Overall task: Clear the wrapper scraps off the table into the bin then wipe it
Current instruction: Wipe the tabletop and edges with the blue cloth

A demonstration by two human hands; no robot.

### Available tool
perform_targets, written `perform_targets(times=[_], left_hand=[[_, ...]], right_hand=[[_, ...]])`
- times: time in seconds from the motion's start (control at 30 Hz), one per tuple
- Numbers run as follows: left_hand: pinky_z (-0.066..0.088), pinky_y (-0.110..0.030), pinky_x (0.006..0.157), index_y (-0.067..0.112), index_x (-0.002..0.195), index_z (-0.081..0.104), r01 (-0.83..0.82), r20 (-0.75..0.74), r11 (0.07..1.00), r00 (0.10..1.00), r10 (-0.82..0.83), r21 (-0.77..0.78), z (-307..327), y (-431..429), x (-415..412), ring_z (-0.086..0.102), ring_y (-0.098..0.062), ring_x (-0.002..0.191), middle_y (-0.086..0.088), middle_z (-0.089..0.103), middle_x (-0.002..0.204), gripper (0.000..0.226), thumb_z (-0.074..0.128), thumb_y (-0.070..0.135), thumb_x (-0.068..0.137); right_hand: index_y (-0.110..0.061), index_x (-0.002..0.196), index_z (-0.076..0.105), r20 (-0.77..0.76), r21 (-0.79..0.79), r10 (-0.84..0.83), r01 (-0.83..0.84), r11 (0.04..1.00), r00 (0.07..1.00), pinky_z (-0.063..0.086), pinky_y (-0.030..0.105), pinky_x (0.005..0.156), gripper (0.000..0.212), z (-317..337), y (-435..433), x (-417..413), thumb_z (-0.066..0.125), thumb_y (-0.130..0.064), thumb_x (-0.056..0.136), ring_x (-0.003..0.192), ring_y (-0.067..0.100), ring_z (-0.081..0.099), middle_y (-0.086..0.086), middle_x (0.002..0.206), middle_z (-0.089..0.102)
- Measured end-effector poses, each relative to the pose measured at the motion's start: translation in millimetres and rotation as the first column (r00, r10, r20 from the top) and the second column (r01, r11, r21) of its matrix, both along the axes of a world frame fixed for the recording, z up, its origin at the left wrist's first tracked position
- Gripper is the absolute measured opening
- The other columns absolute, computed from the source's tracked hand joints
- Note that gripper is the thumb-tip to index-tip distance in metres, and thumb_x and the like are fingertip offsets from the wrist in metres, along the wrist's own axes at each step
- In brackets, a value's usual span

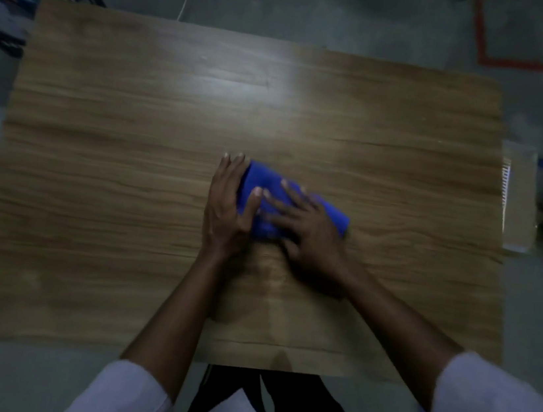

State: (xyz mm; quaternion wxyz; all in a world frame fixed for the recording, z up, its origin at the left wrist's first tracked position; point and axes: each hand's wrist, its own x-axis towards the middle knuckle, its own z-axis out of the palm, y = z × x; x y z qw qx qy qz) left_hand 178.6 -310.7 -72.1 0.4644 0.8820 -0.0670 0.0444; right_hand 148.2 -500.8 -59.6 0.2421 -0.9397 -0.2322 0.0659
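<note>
Wood-grain surface (98, 148) is occupied at its middle by a folded blue cloth (333, 212). The left hand (229, 200) is laid straight-fingered along its edge and the right hand (308, 231) is spread flat on top. Nothing is gripped, probably so the cloth can be pushed as one wiping pad.
</note>
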Motion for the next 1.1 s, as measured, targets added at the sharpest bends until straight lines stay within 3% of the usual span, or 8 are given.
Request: perform_targets(times=[0.13,0.23,0.33,0.43,0.63,0.8,1.0,1.1], left_hand=[[0.027,-0.052,0.122,0.001,0.142,0.055,0.014,0.060,0.998,0.998,-0.017,0.058,-2,4,-30,0.037,-0.028,0.150,-0.012,0.052,0.152,0.053,0.051,0.034,0.101],[0.021,-0.050,0.125,0.002,0.141,0.057,0.000,0.084,0.996,0.996,-0.008,0.089,-1,-1,-26,0.041,-0.027,0.148,-0.011,0.054,0.149,0.053,0.053,0.035,0.100],[0.020,-0.049,0.125,0.002,0.141,0.056,-0.018,0.098,0.994,0.995,0.008,0.104,-4,0,-25,0.040,-0.028,0.148,-0.012,0.054,0.150,0.054,0.054,0.036,0.099],[0.020,-0.049,0.125,0.001,0.142,0.055,-0.038,0.101,0.995,0.995,0.028,0.091,-6,2,-26,0.039,-0.029,0.148,-0.013,0.052,0.151,0.056,0.052,0.037,0.099],[0.023,-0.051,0.124,-0.001,0.142,0.054,-0.053,0.139,0.995,0.989,0.041,0.082,-9,2,-24,0.039,-0.032,0.148,-0.016,0.051,0.151,0.056,0.053,0.035,0.099],[0.020,-0.047,0.126,0.004,0.138,0.059,-0.019,0.175,0.993,0.985,-0.002,0.120,-9,0,-29,0.037,-0.029,0.149,-0.012,0.053,0.150,0.049,0.053,0.034,0.100],[0.019,-0.047,0.126,0.006,0.140,0.057,0.000,0.184,0.992,0.983,-0.023,0.123,-16,4,-58,0.033,-0.030,0.151,-0.011,0.051,0.152,0.051,0.055,0.036,0.099],[0.018,-0.045,0.126,0.005,0.142,0.055,-0.002,0.174,0.992,0.985,-0.020,0.128,-16,6,-79,0.033,-0.031,0.151,-0.011,0.049,0.154,0.055,0.055,0.038,0.098]], right_hand=[[-0.032,0.138,0.063,-0.025,0.036,0.122,-0.121,0.992,0.992,0.020,0.046,0.125,0.055,-3,-44,2,0.050,-0.024,0.085,0.154,0.024,0.027,-0.004,0.155,0.047],[-0.035,0.148,0.051,0.036,-0.064,-0.258,0.260,0.963,0.965,0.025,0.060,0.121,0.055,-11,-62,50,0.054,-0.046,0.094,0.153,0.032,0.026,-0.002,0.160,0.041],[-0.050,0.157,0.025,0.029,-0.208,-0.520,0.514,0.832,0.854,0.005,0.059,0.124,0.074,0,-46,87,0.035,-0.081,0.091,0.158,0.027,0.003,-0.014,0.169,0.014],[-0.052,0.157,0.018,0.009,-0.199,-0.611,0.601,0.774,0.791,-0.005,0.059,0.123,0.065,7,-24,87,0.019,-0.077,0.097,0.158,0.025,-0.008,-0.017,0.170,0.004],[-0.043,0.157,0.031,0.009,-0.186,-0.229,0.227,0.956,0.973,0.004,0.061,0.123,0.053,-2,36,-64,0.032,-0.056,0.105,0.158,0.026,-0.007,-0.012,0.171,0.008],[-0.050,0.157,0.023,0.020,-0.217,-0.208,0.207,0.954,0.978,0.005,0.056,0.126,0.054,-4,11,-104,0.028,-0.062,0.105,0.158,0.020,-0.007,-0.018,0.170,0.005],[-0.045,0.156,0.033,0.125,-0.212,-0.724,0.731,0.649,0.678,0.010,0.051,0.126,0.055,-17,-64,5,0.031,-0.060,0.103,0.157,0.027,0.011,-0.010,0.168,0.022],[-0.038,0.156,0.038,0.092,-0.190,-0.725,0.727,0.660,0.682,0.011,0.046,0.126,0.054,-15,-44,33,0.038,-0.051,0.103,0.156,0.033,0.017,-0.003,0.167,0.027]])
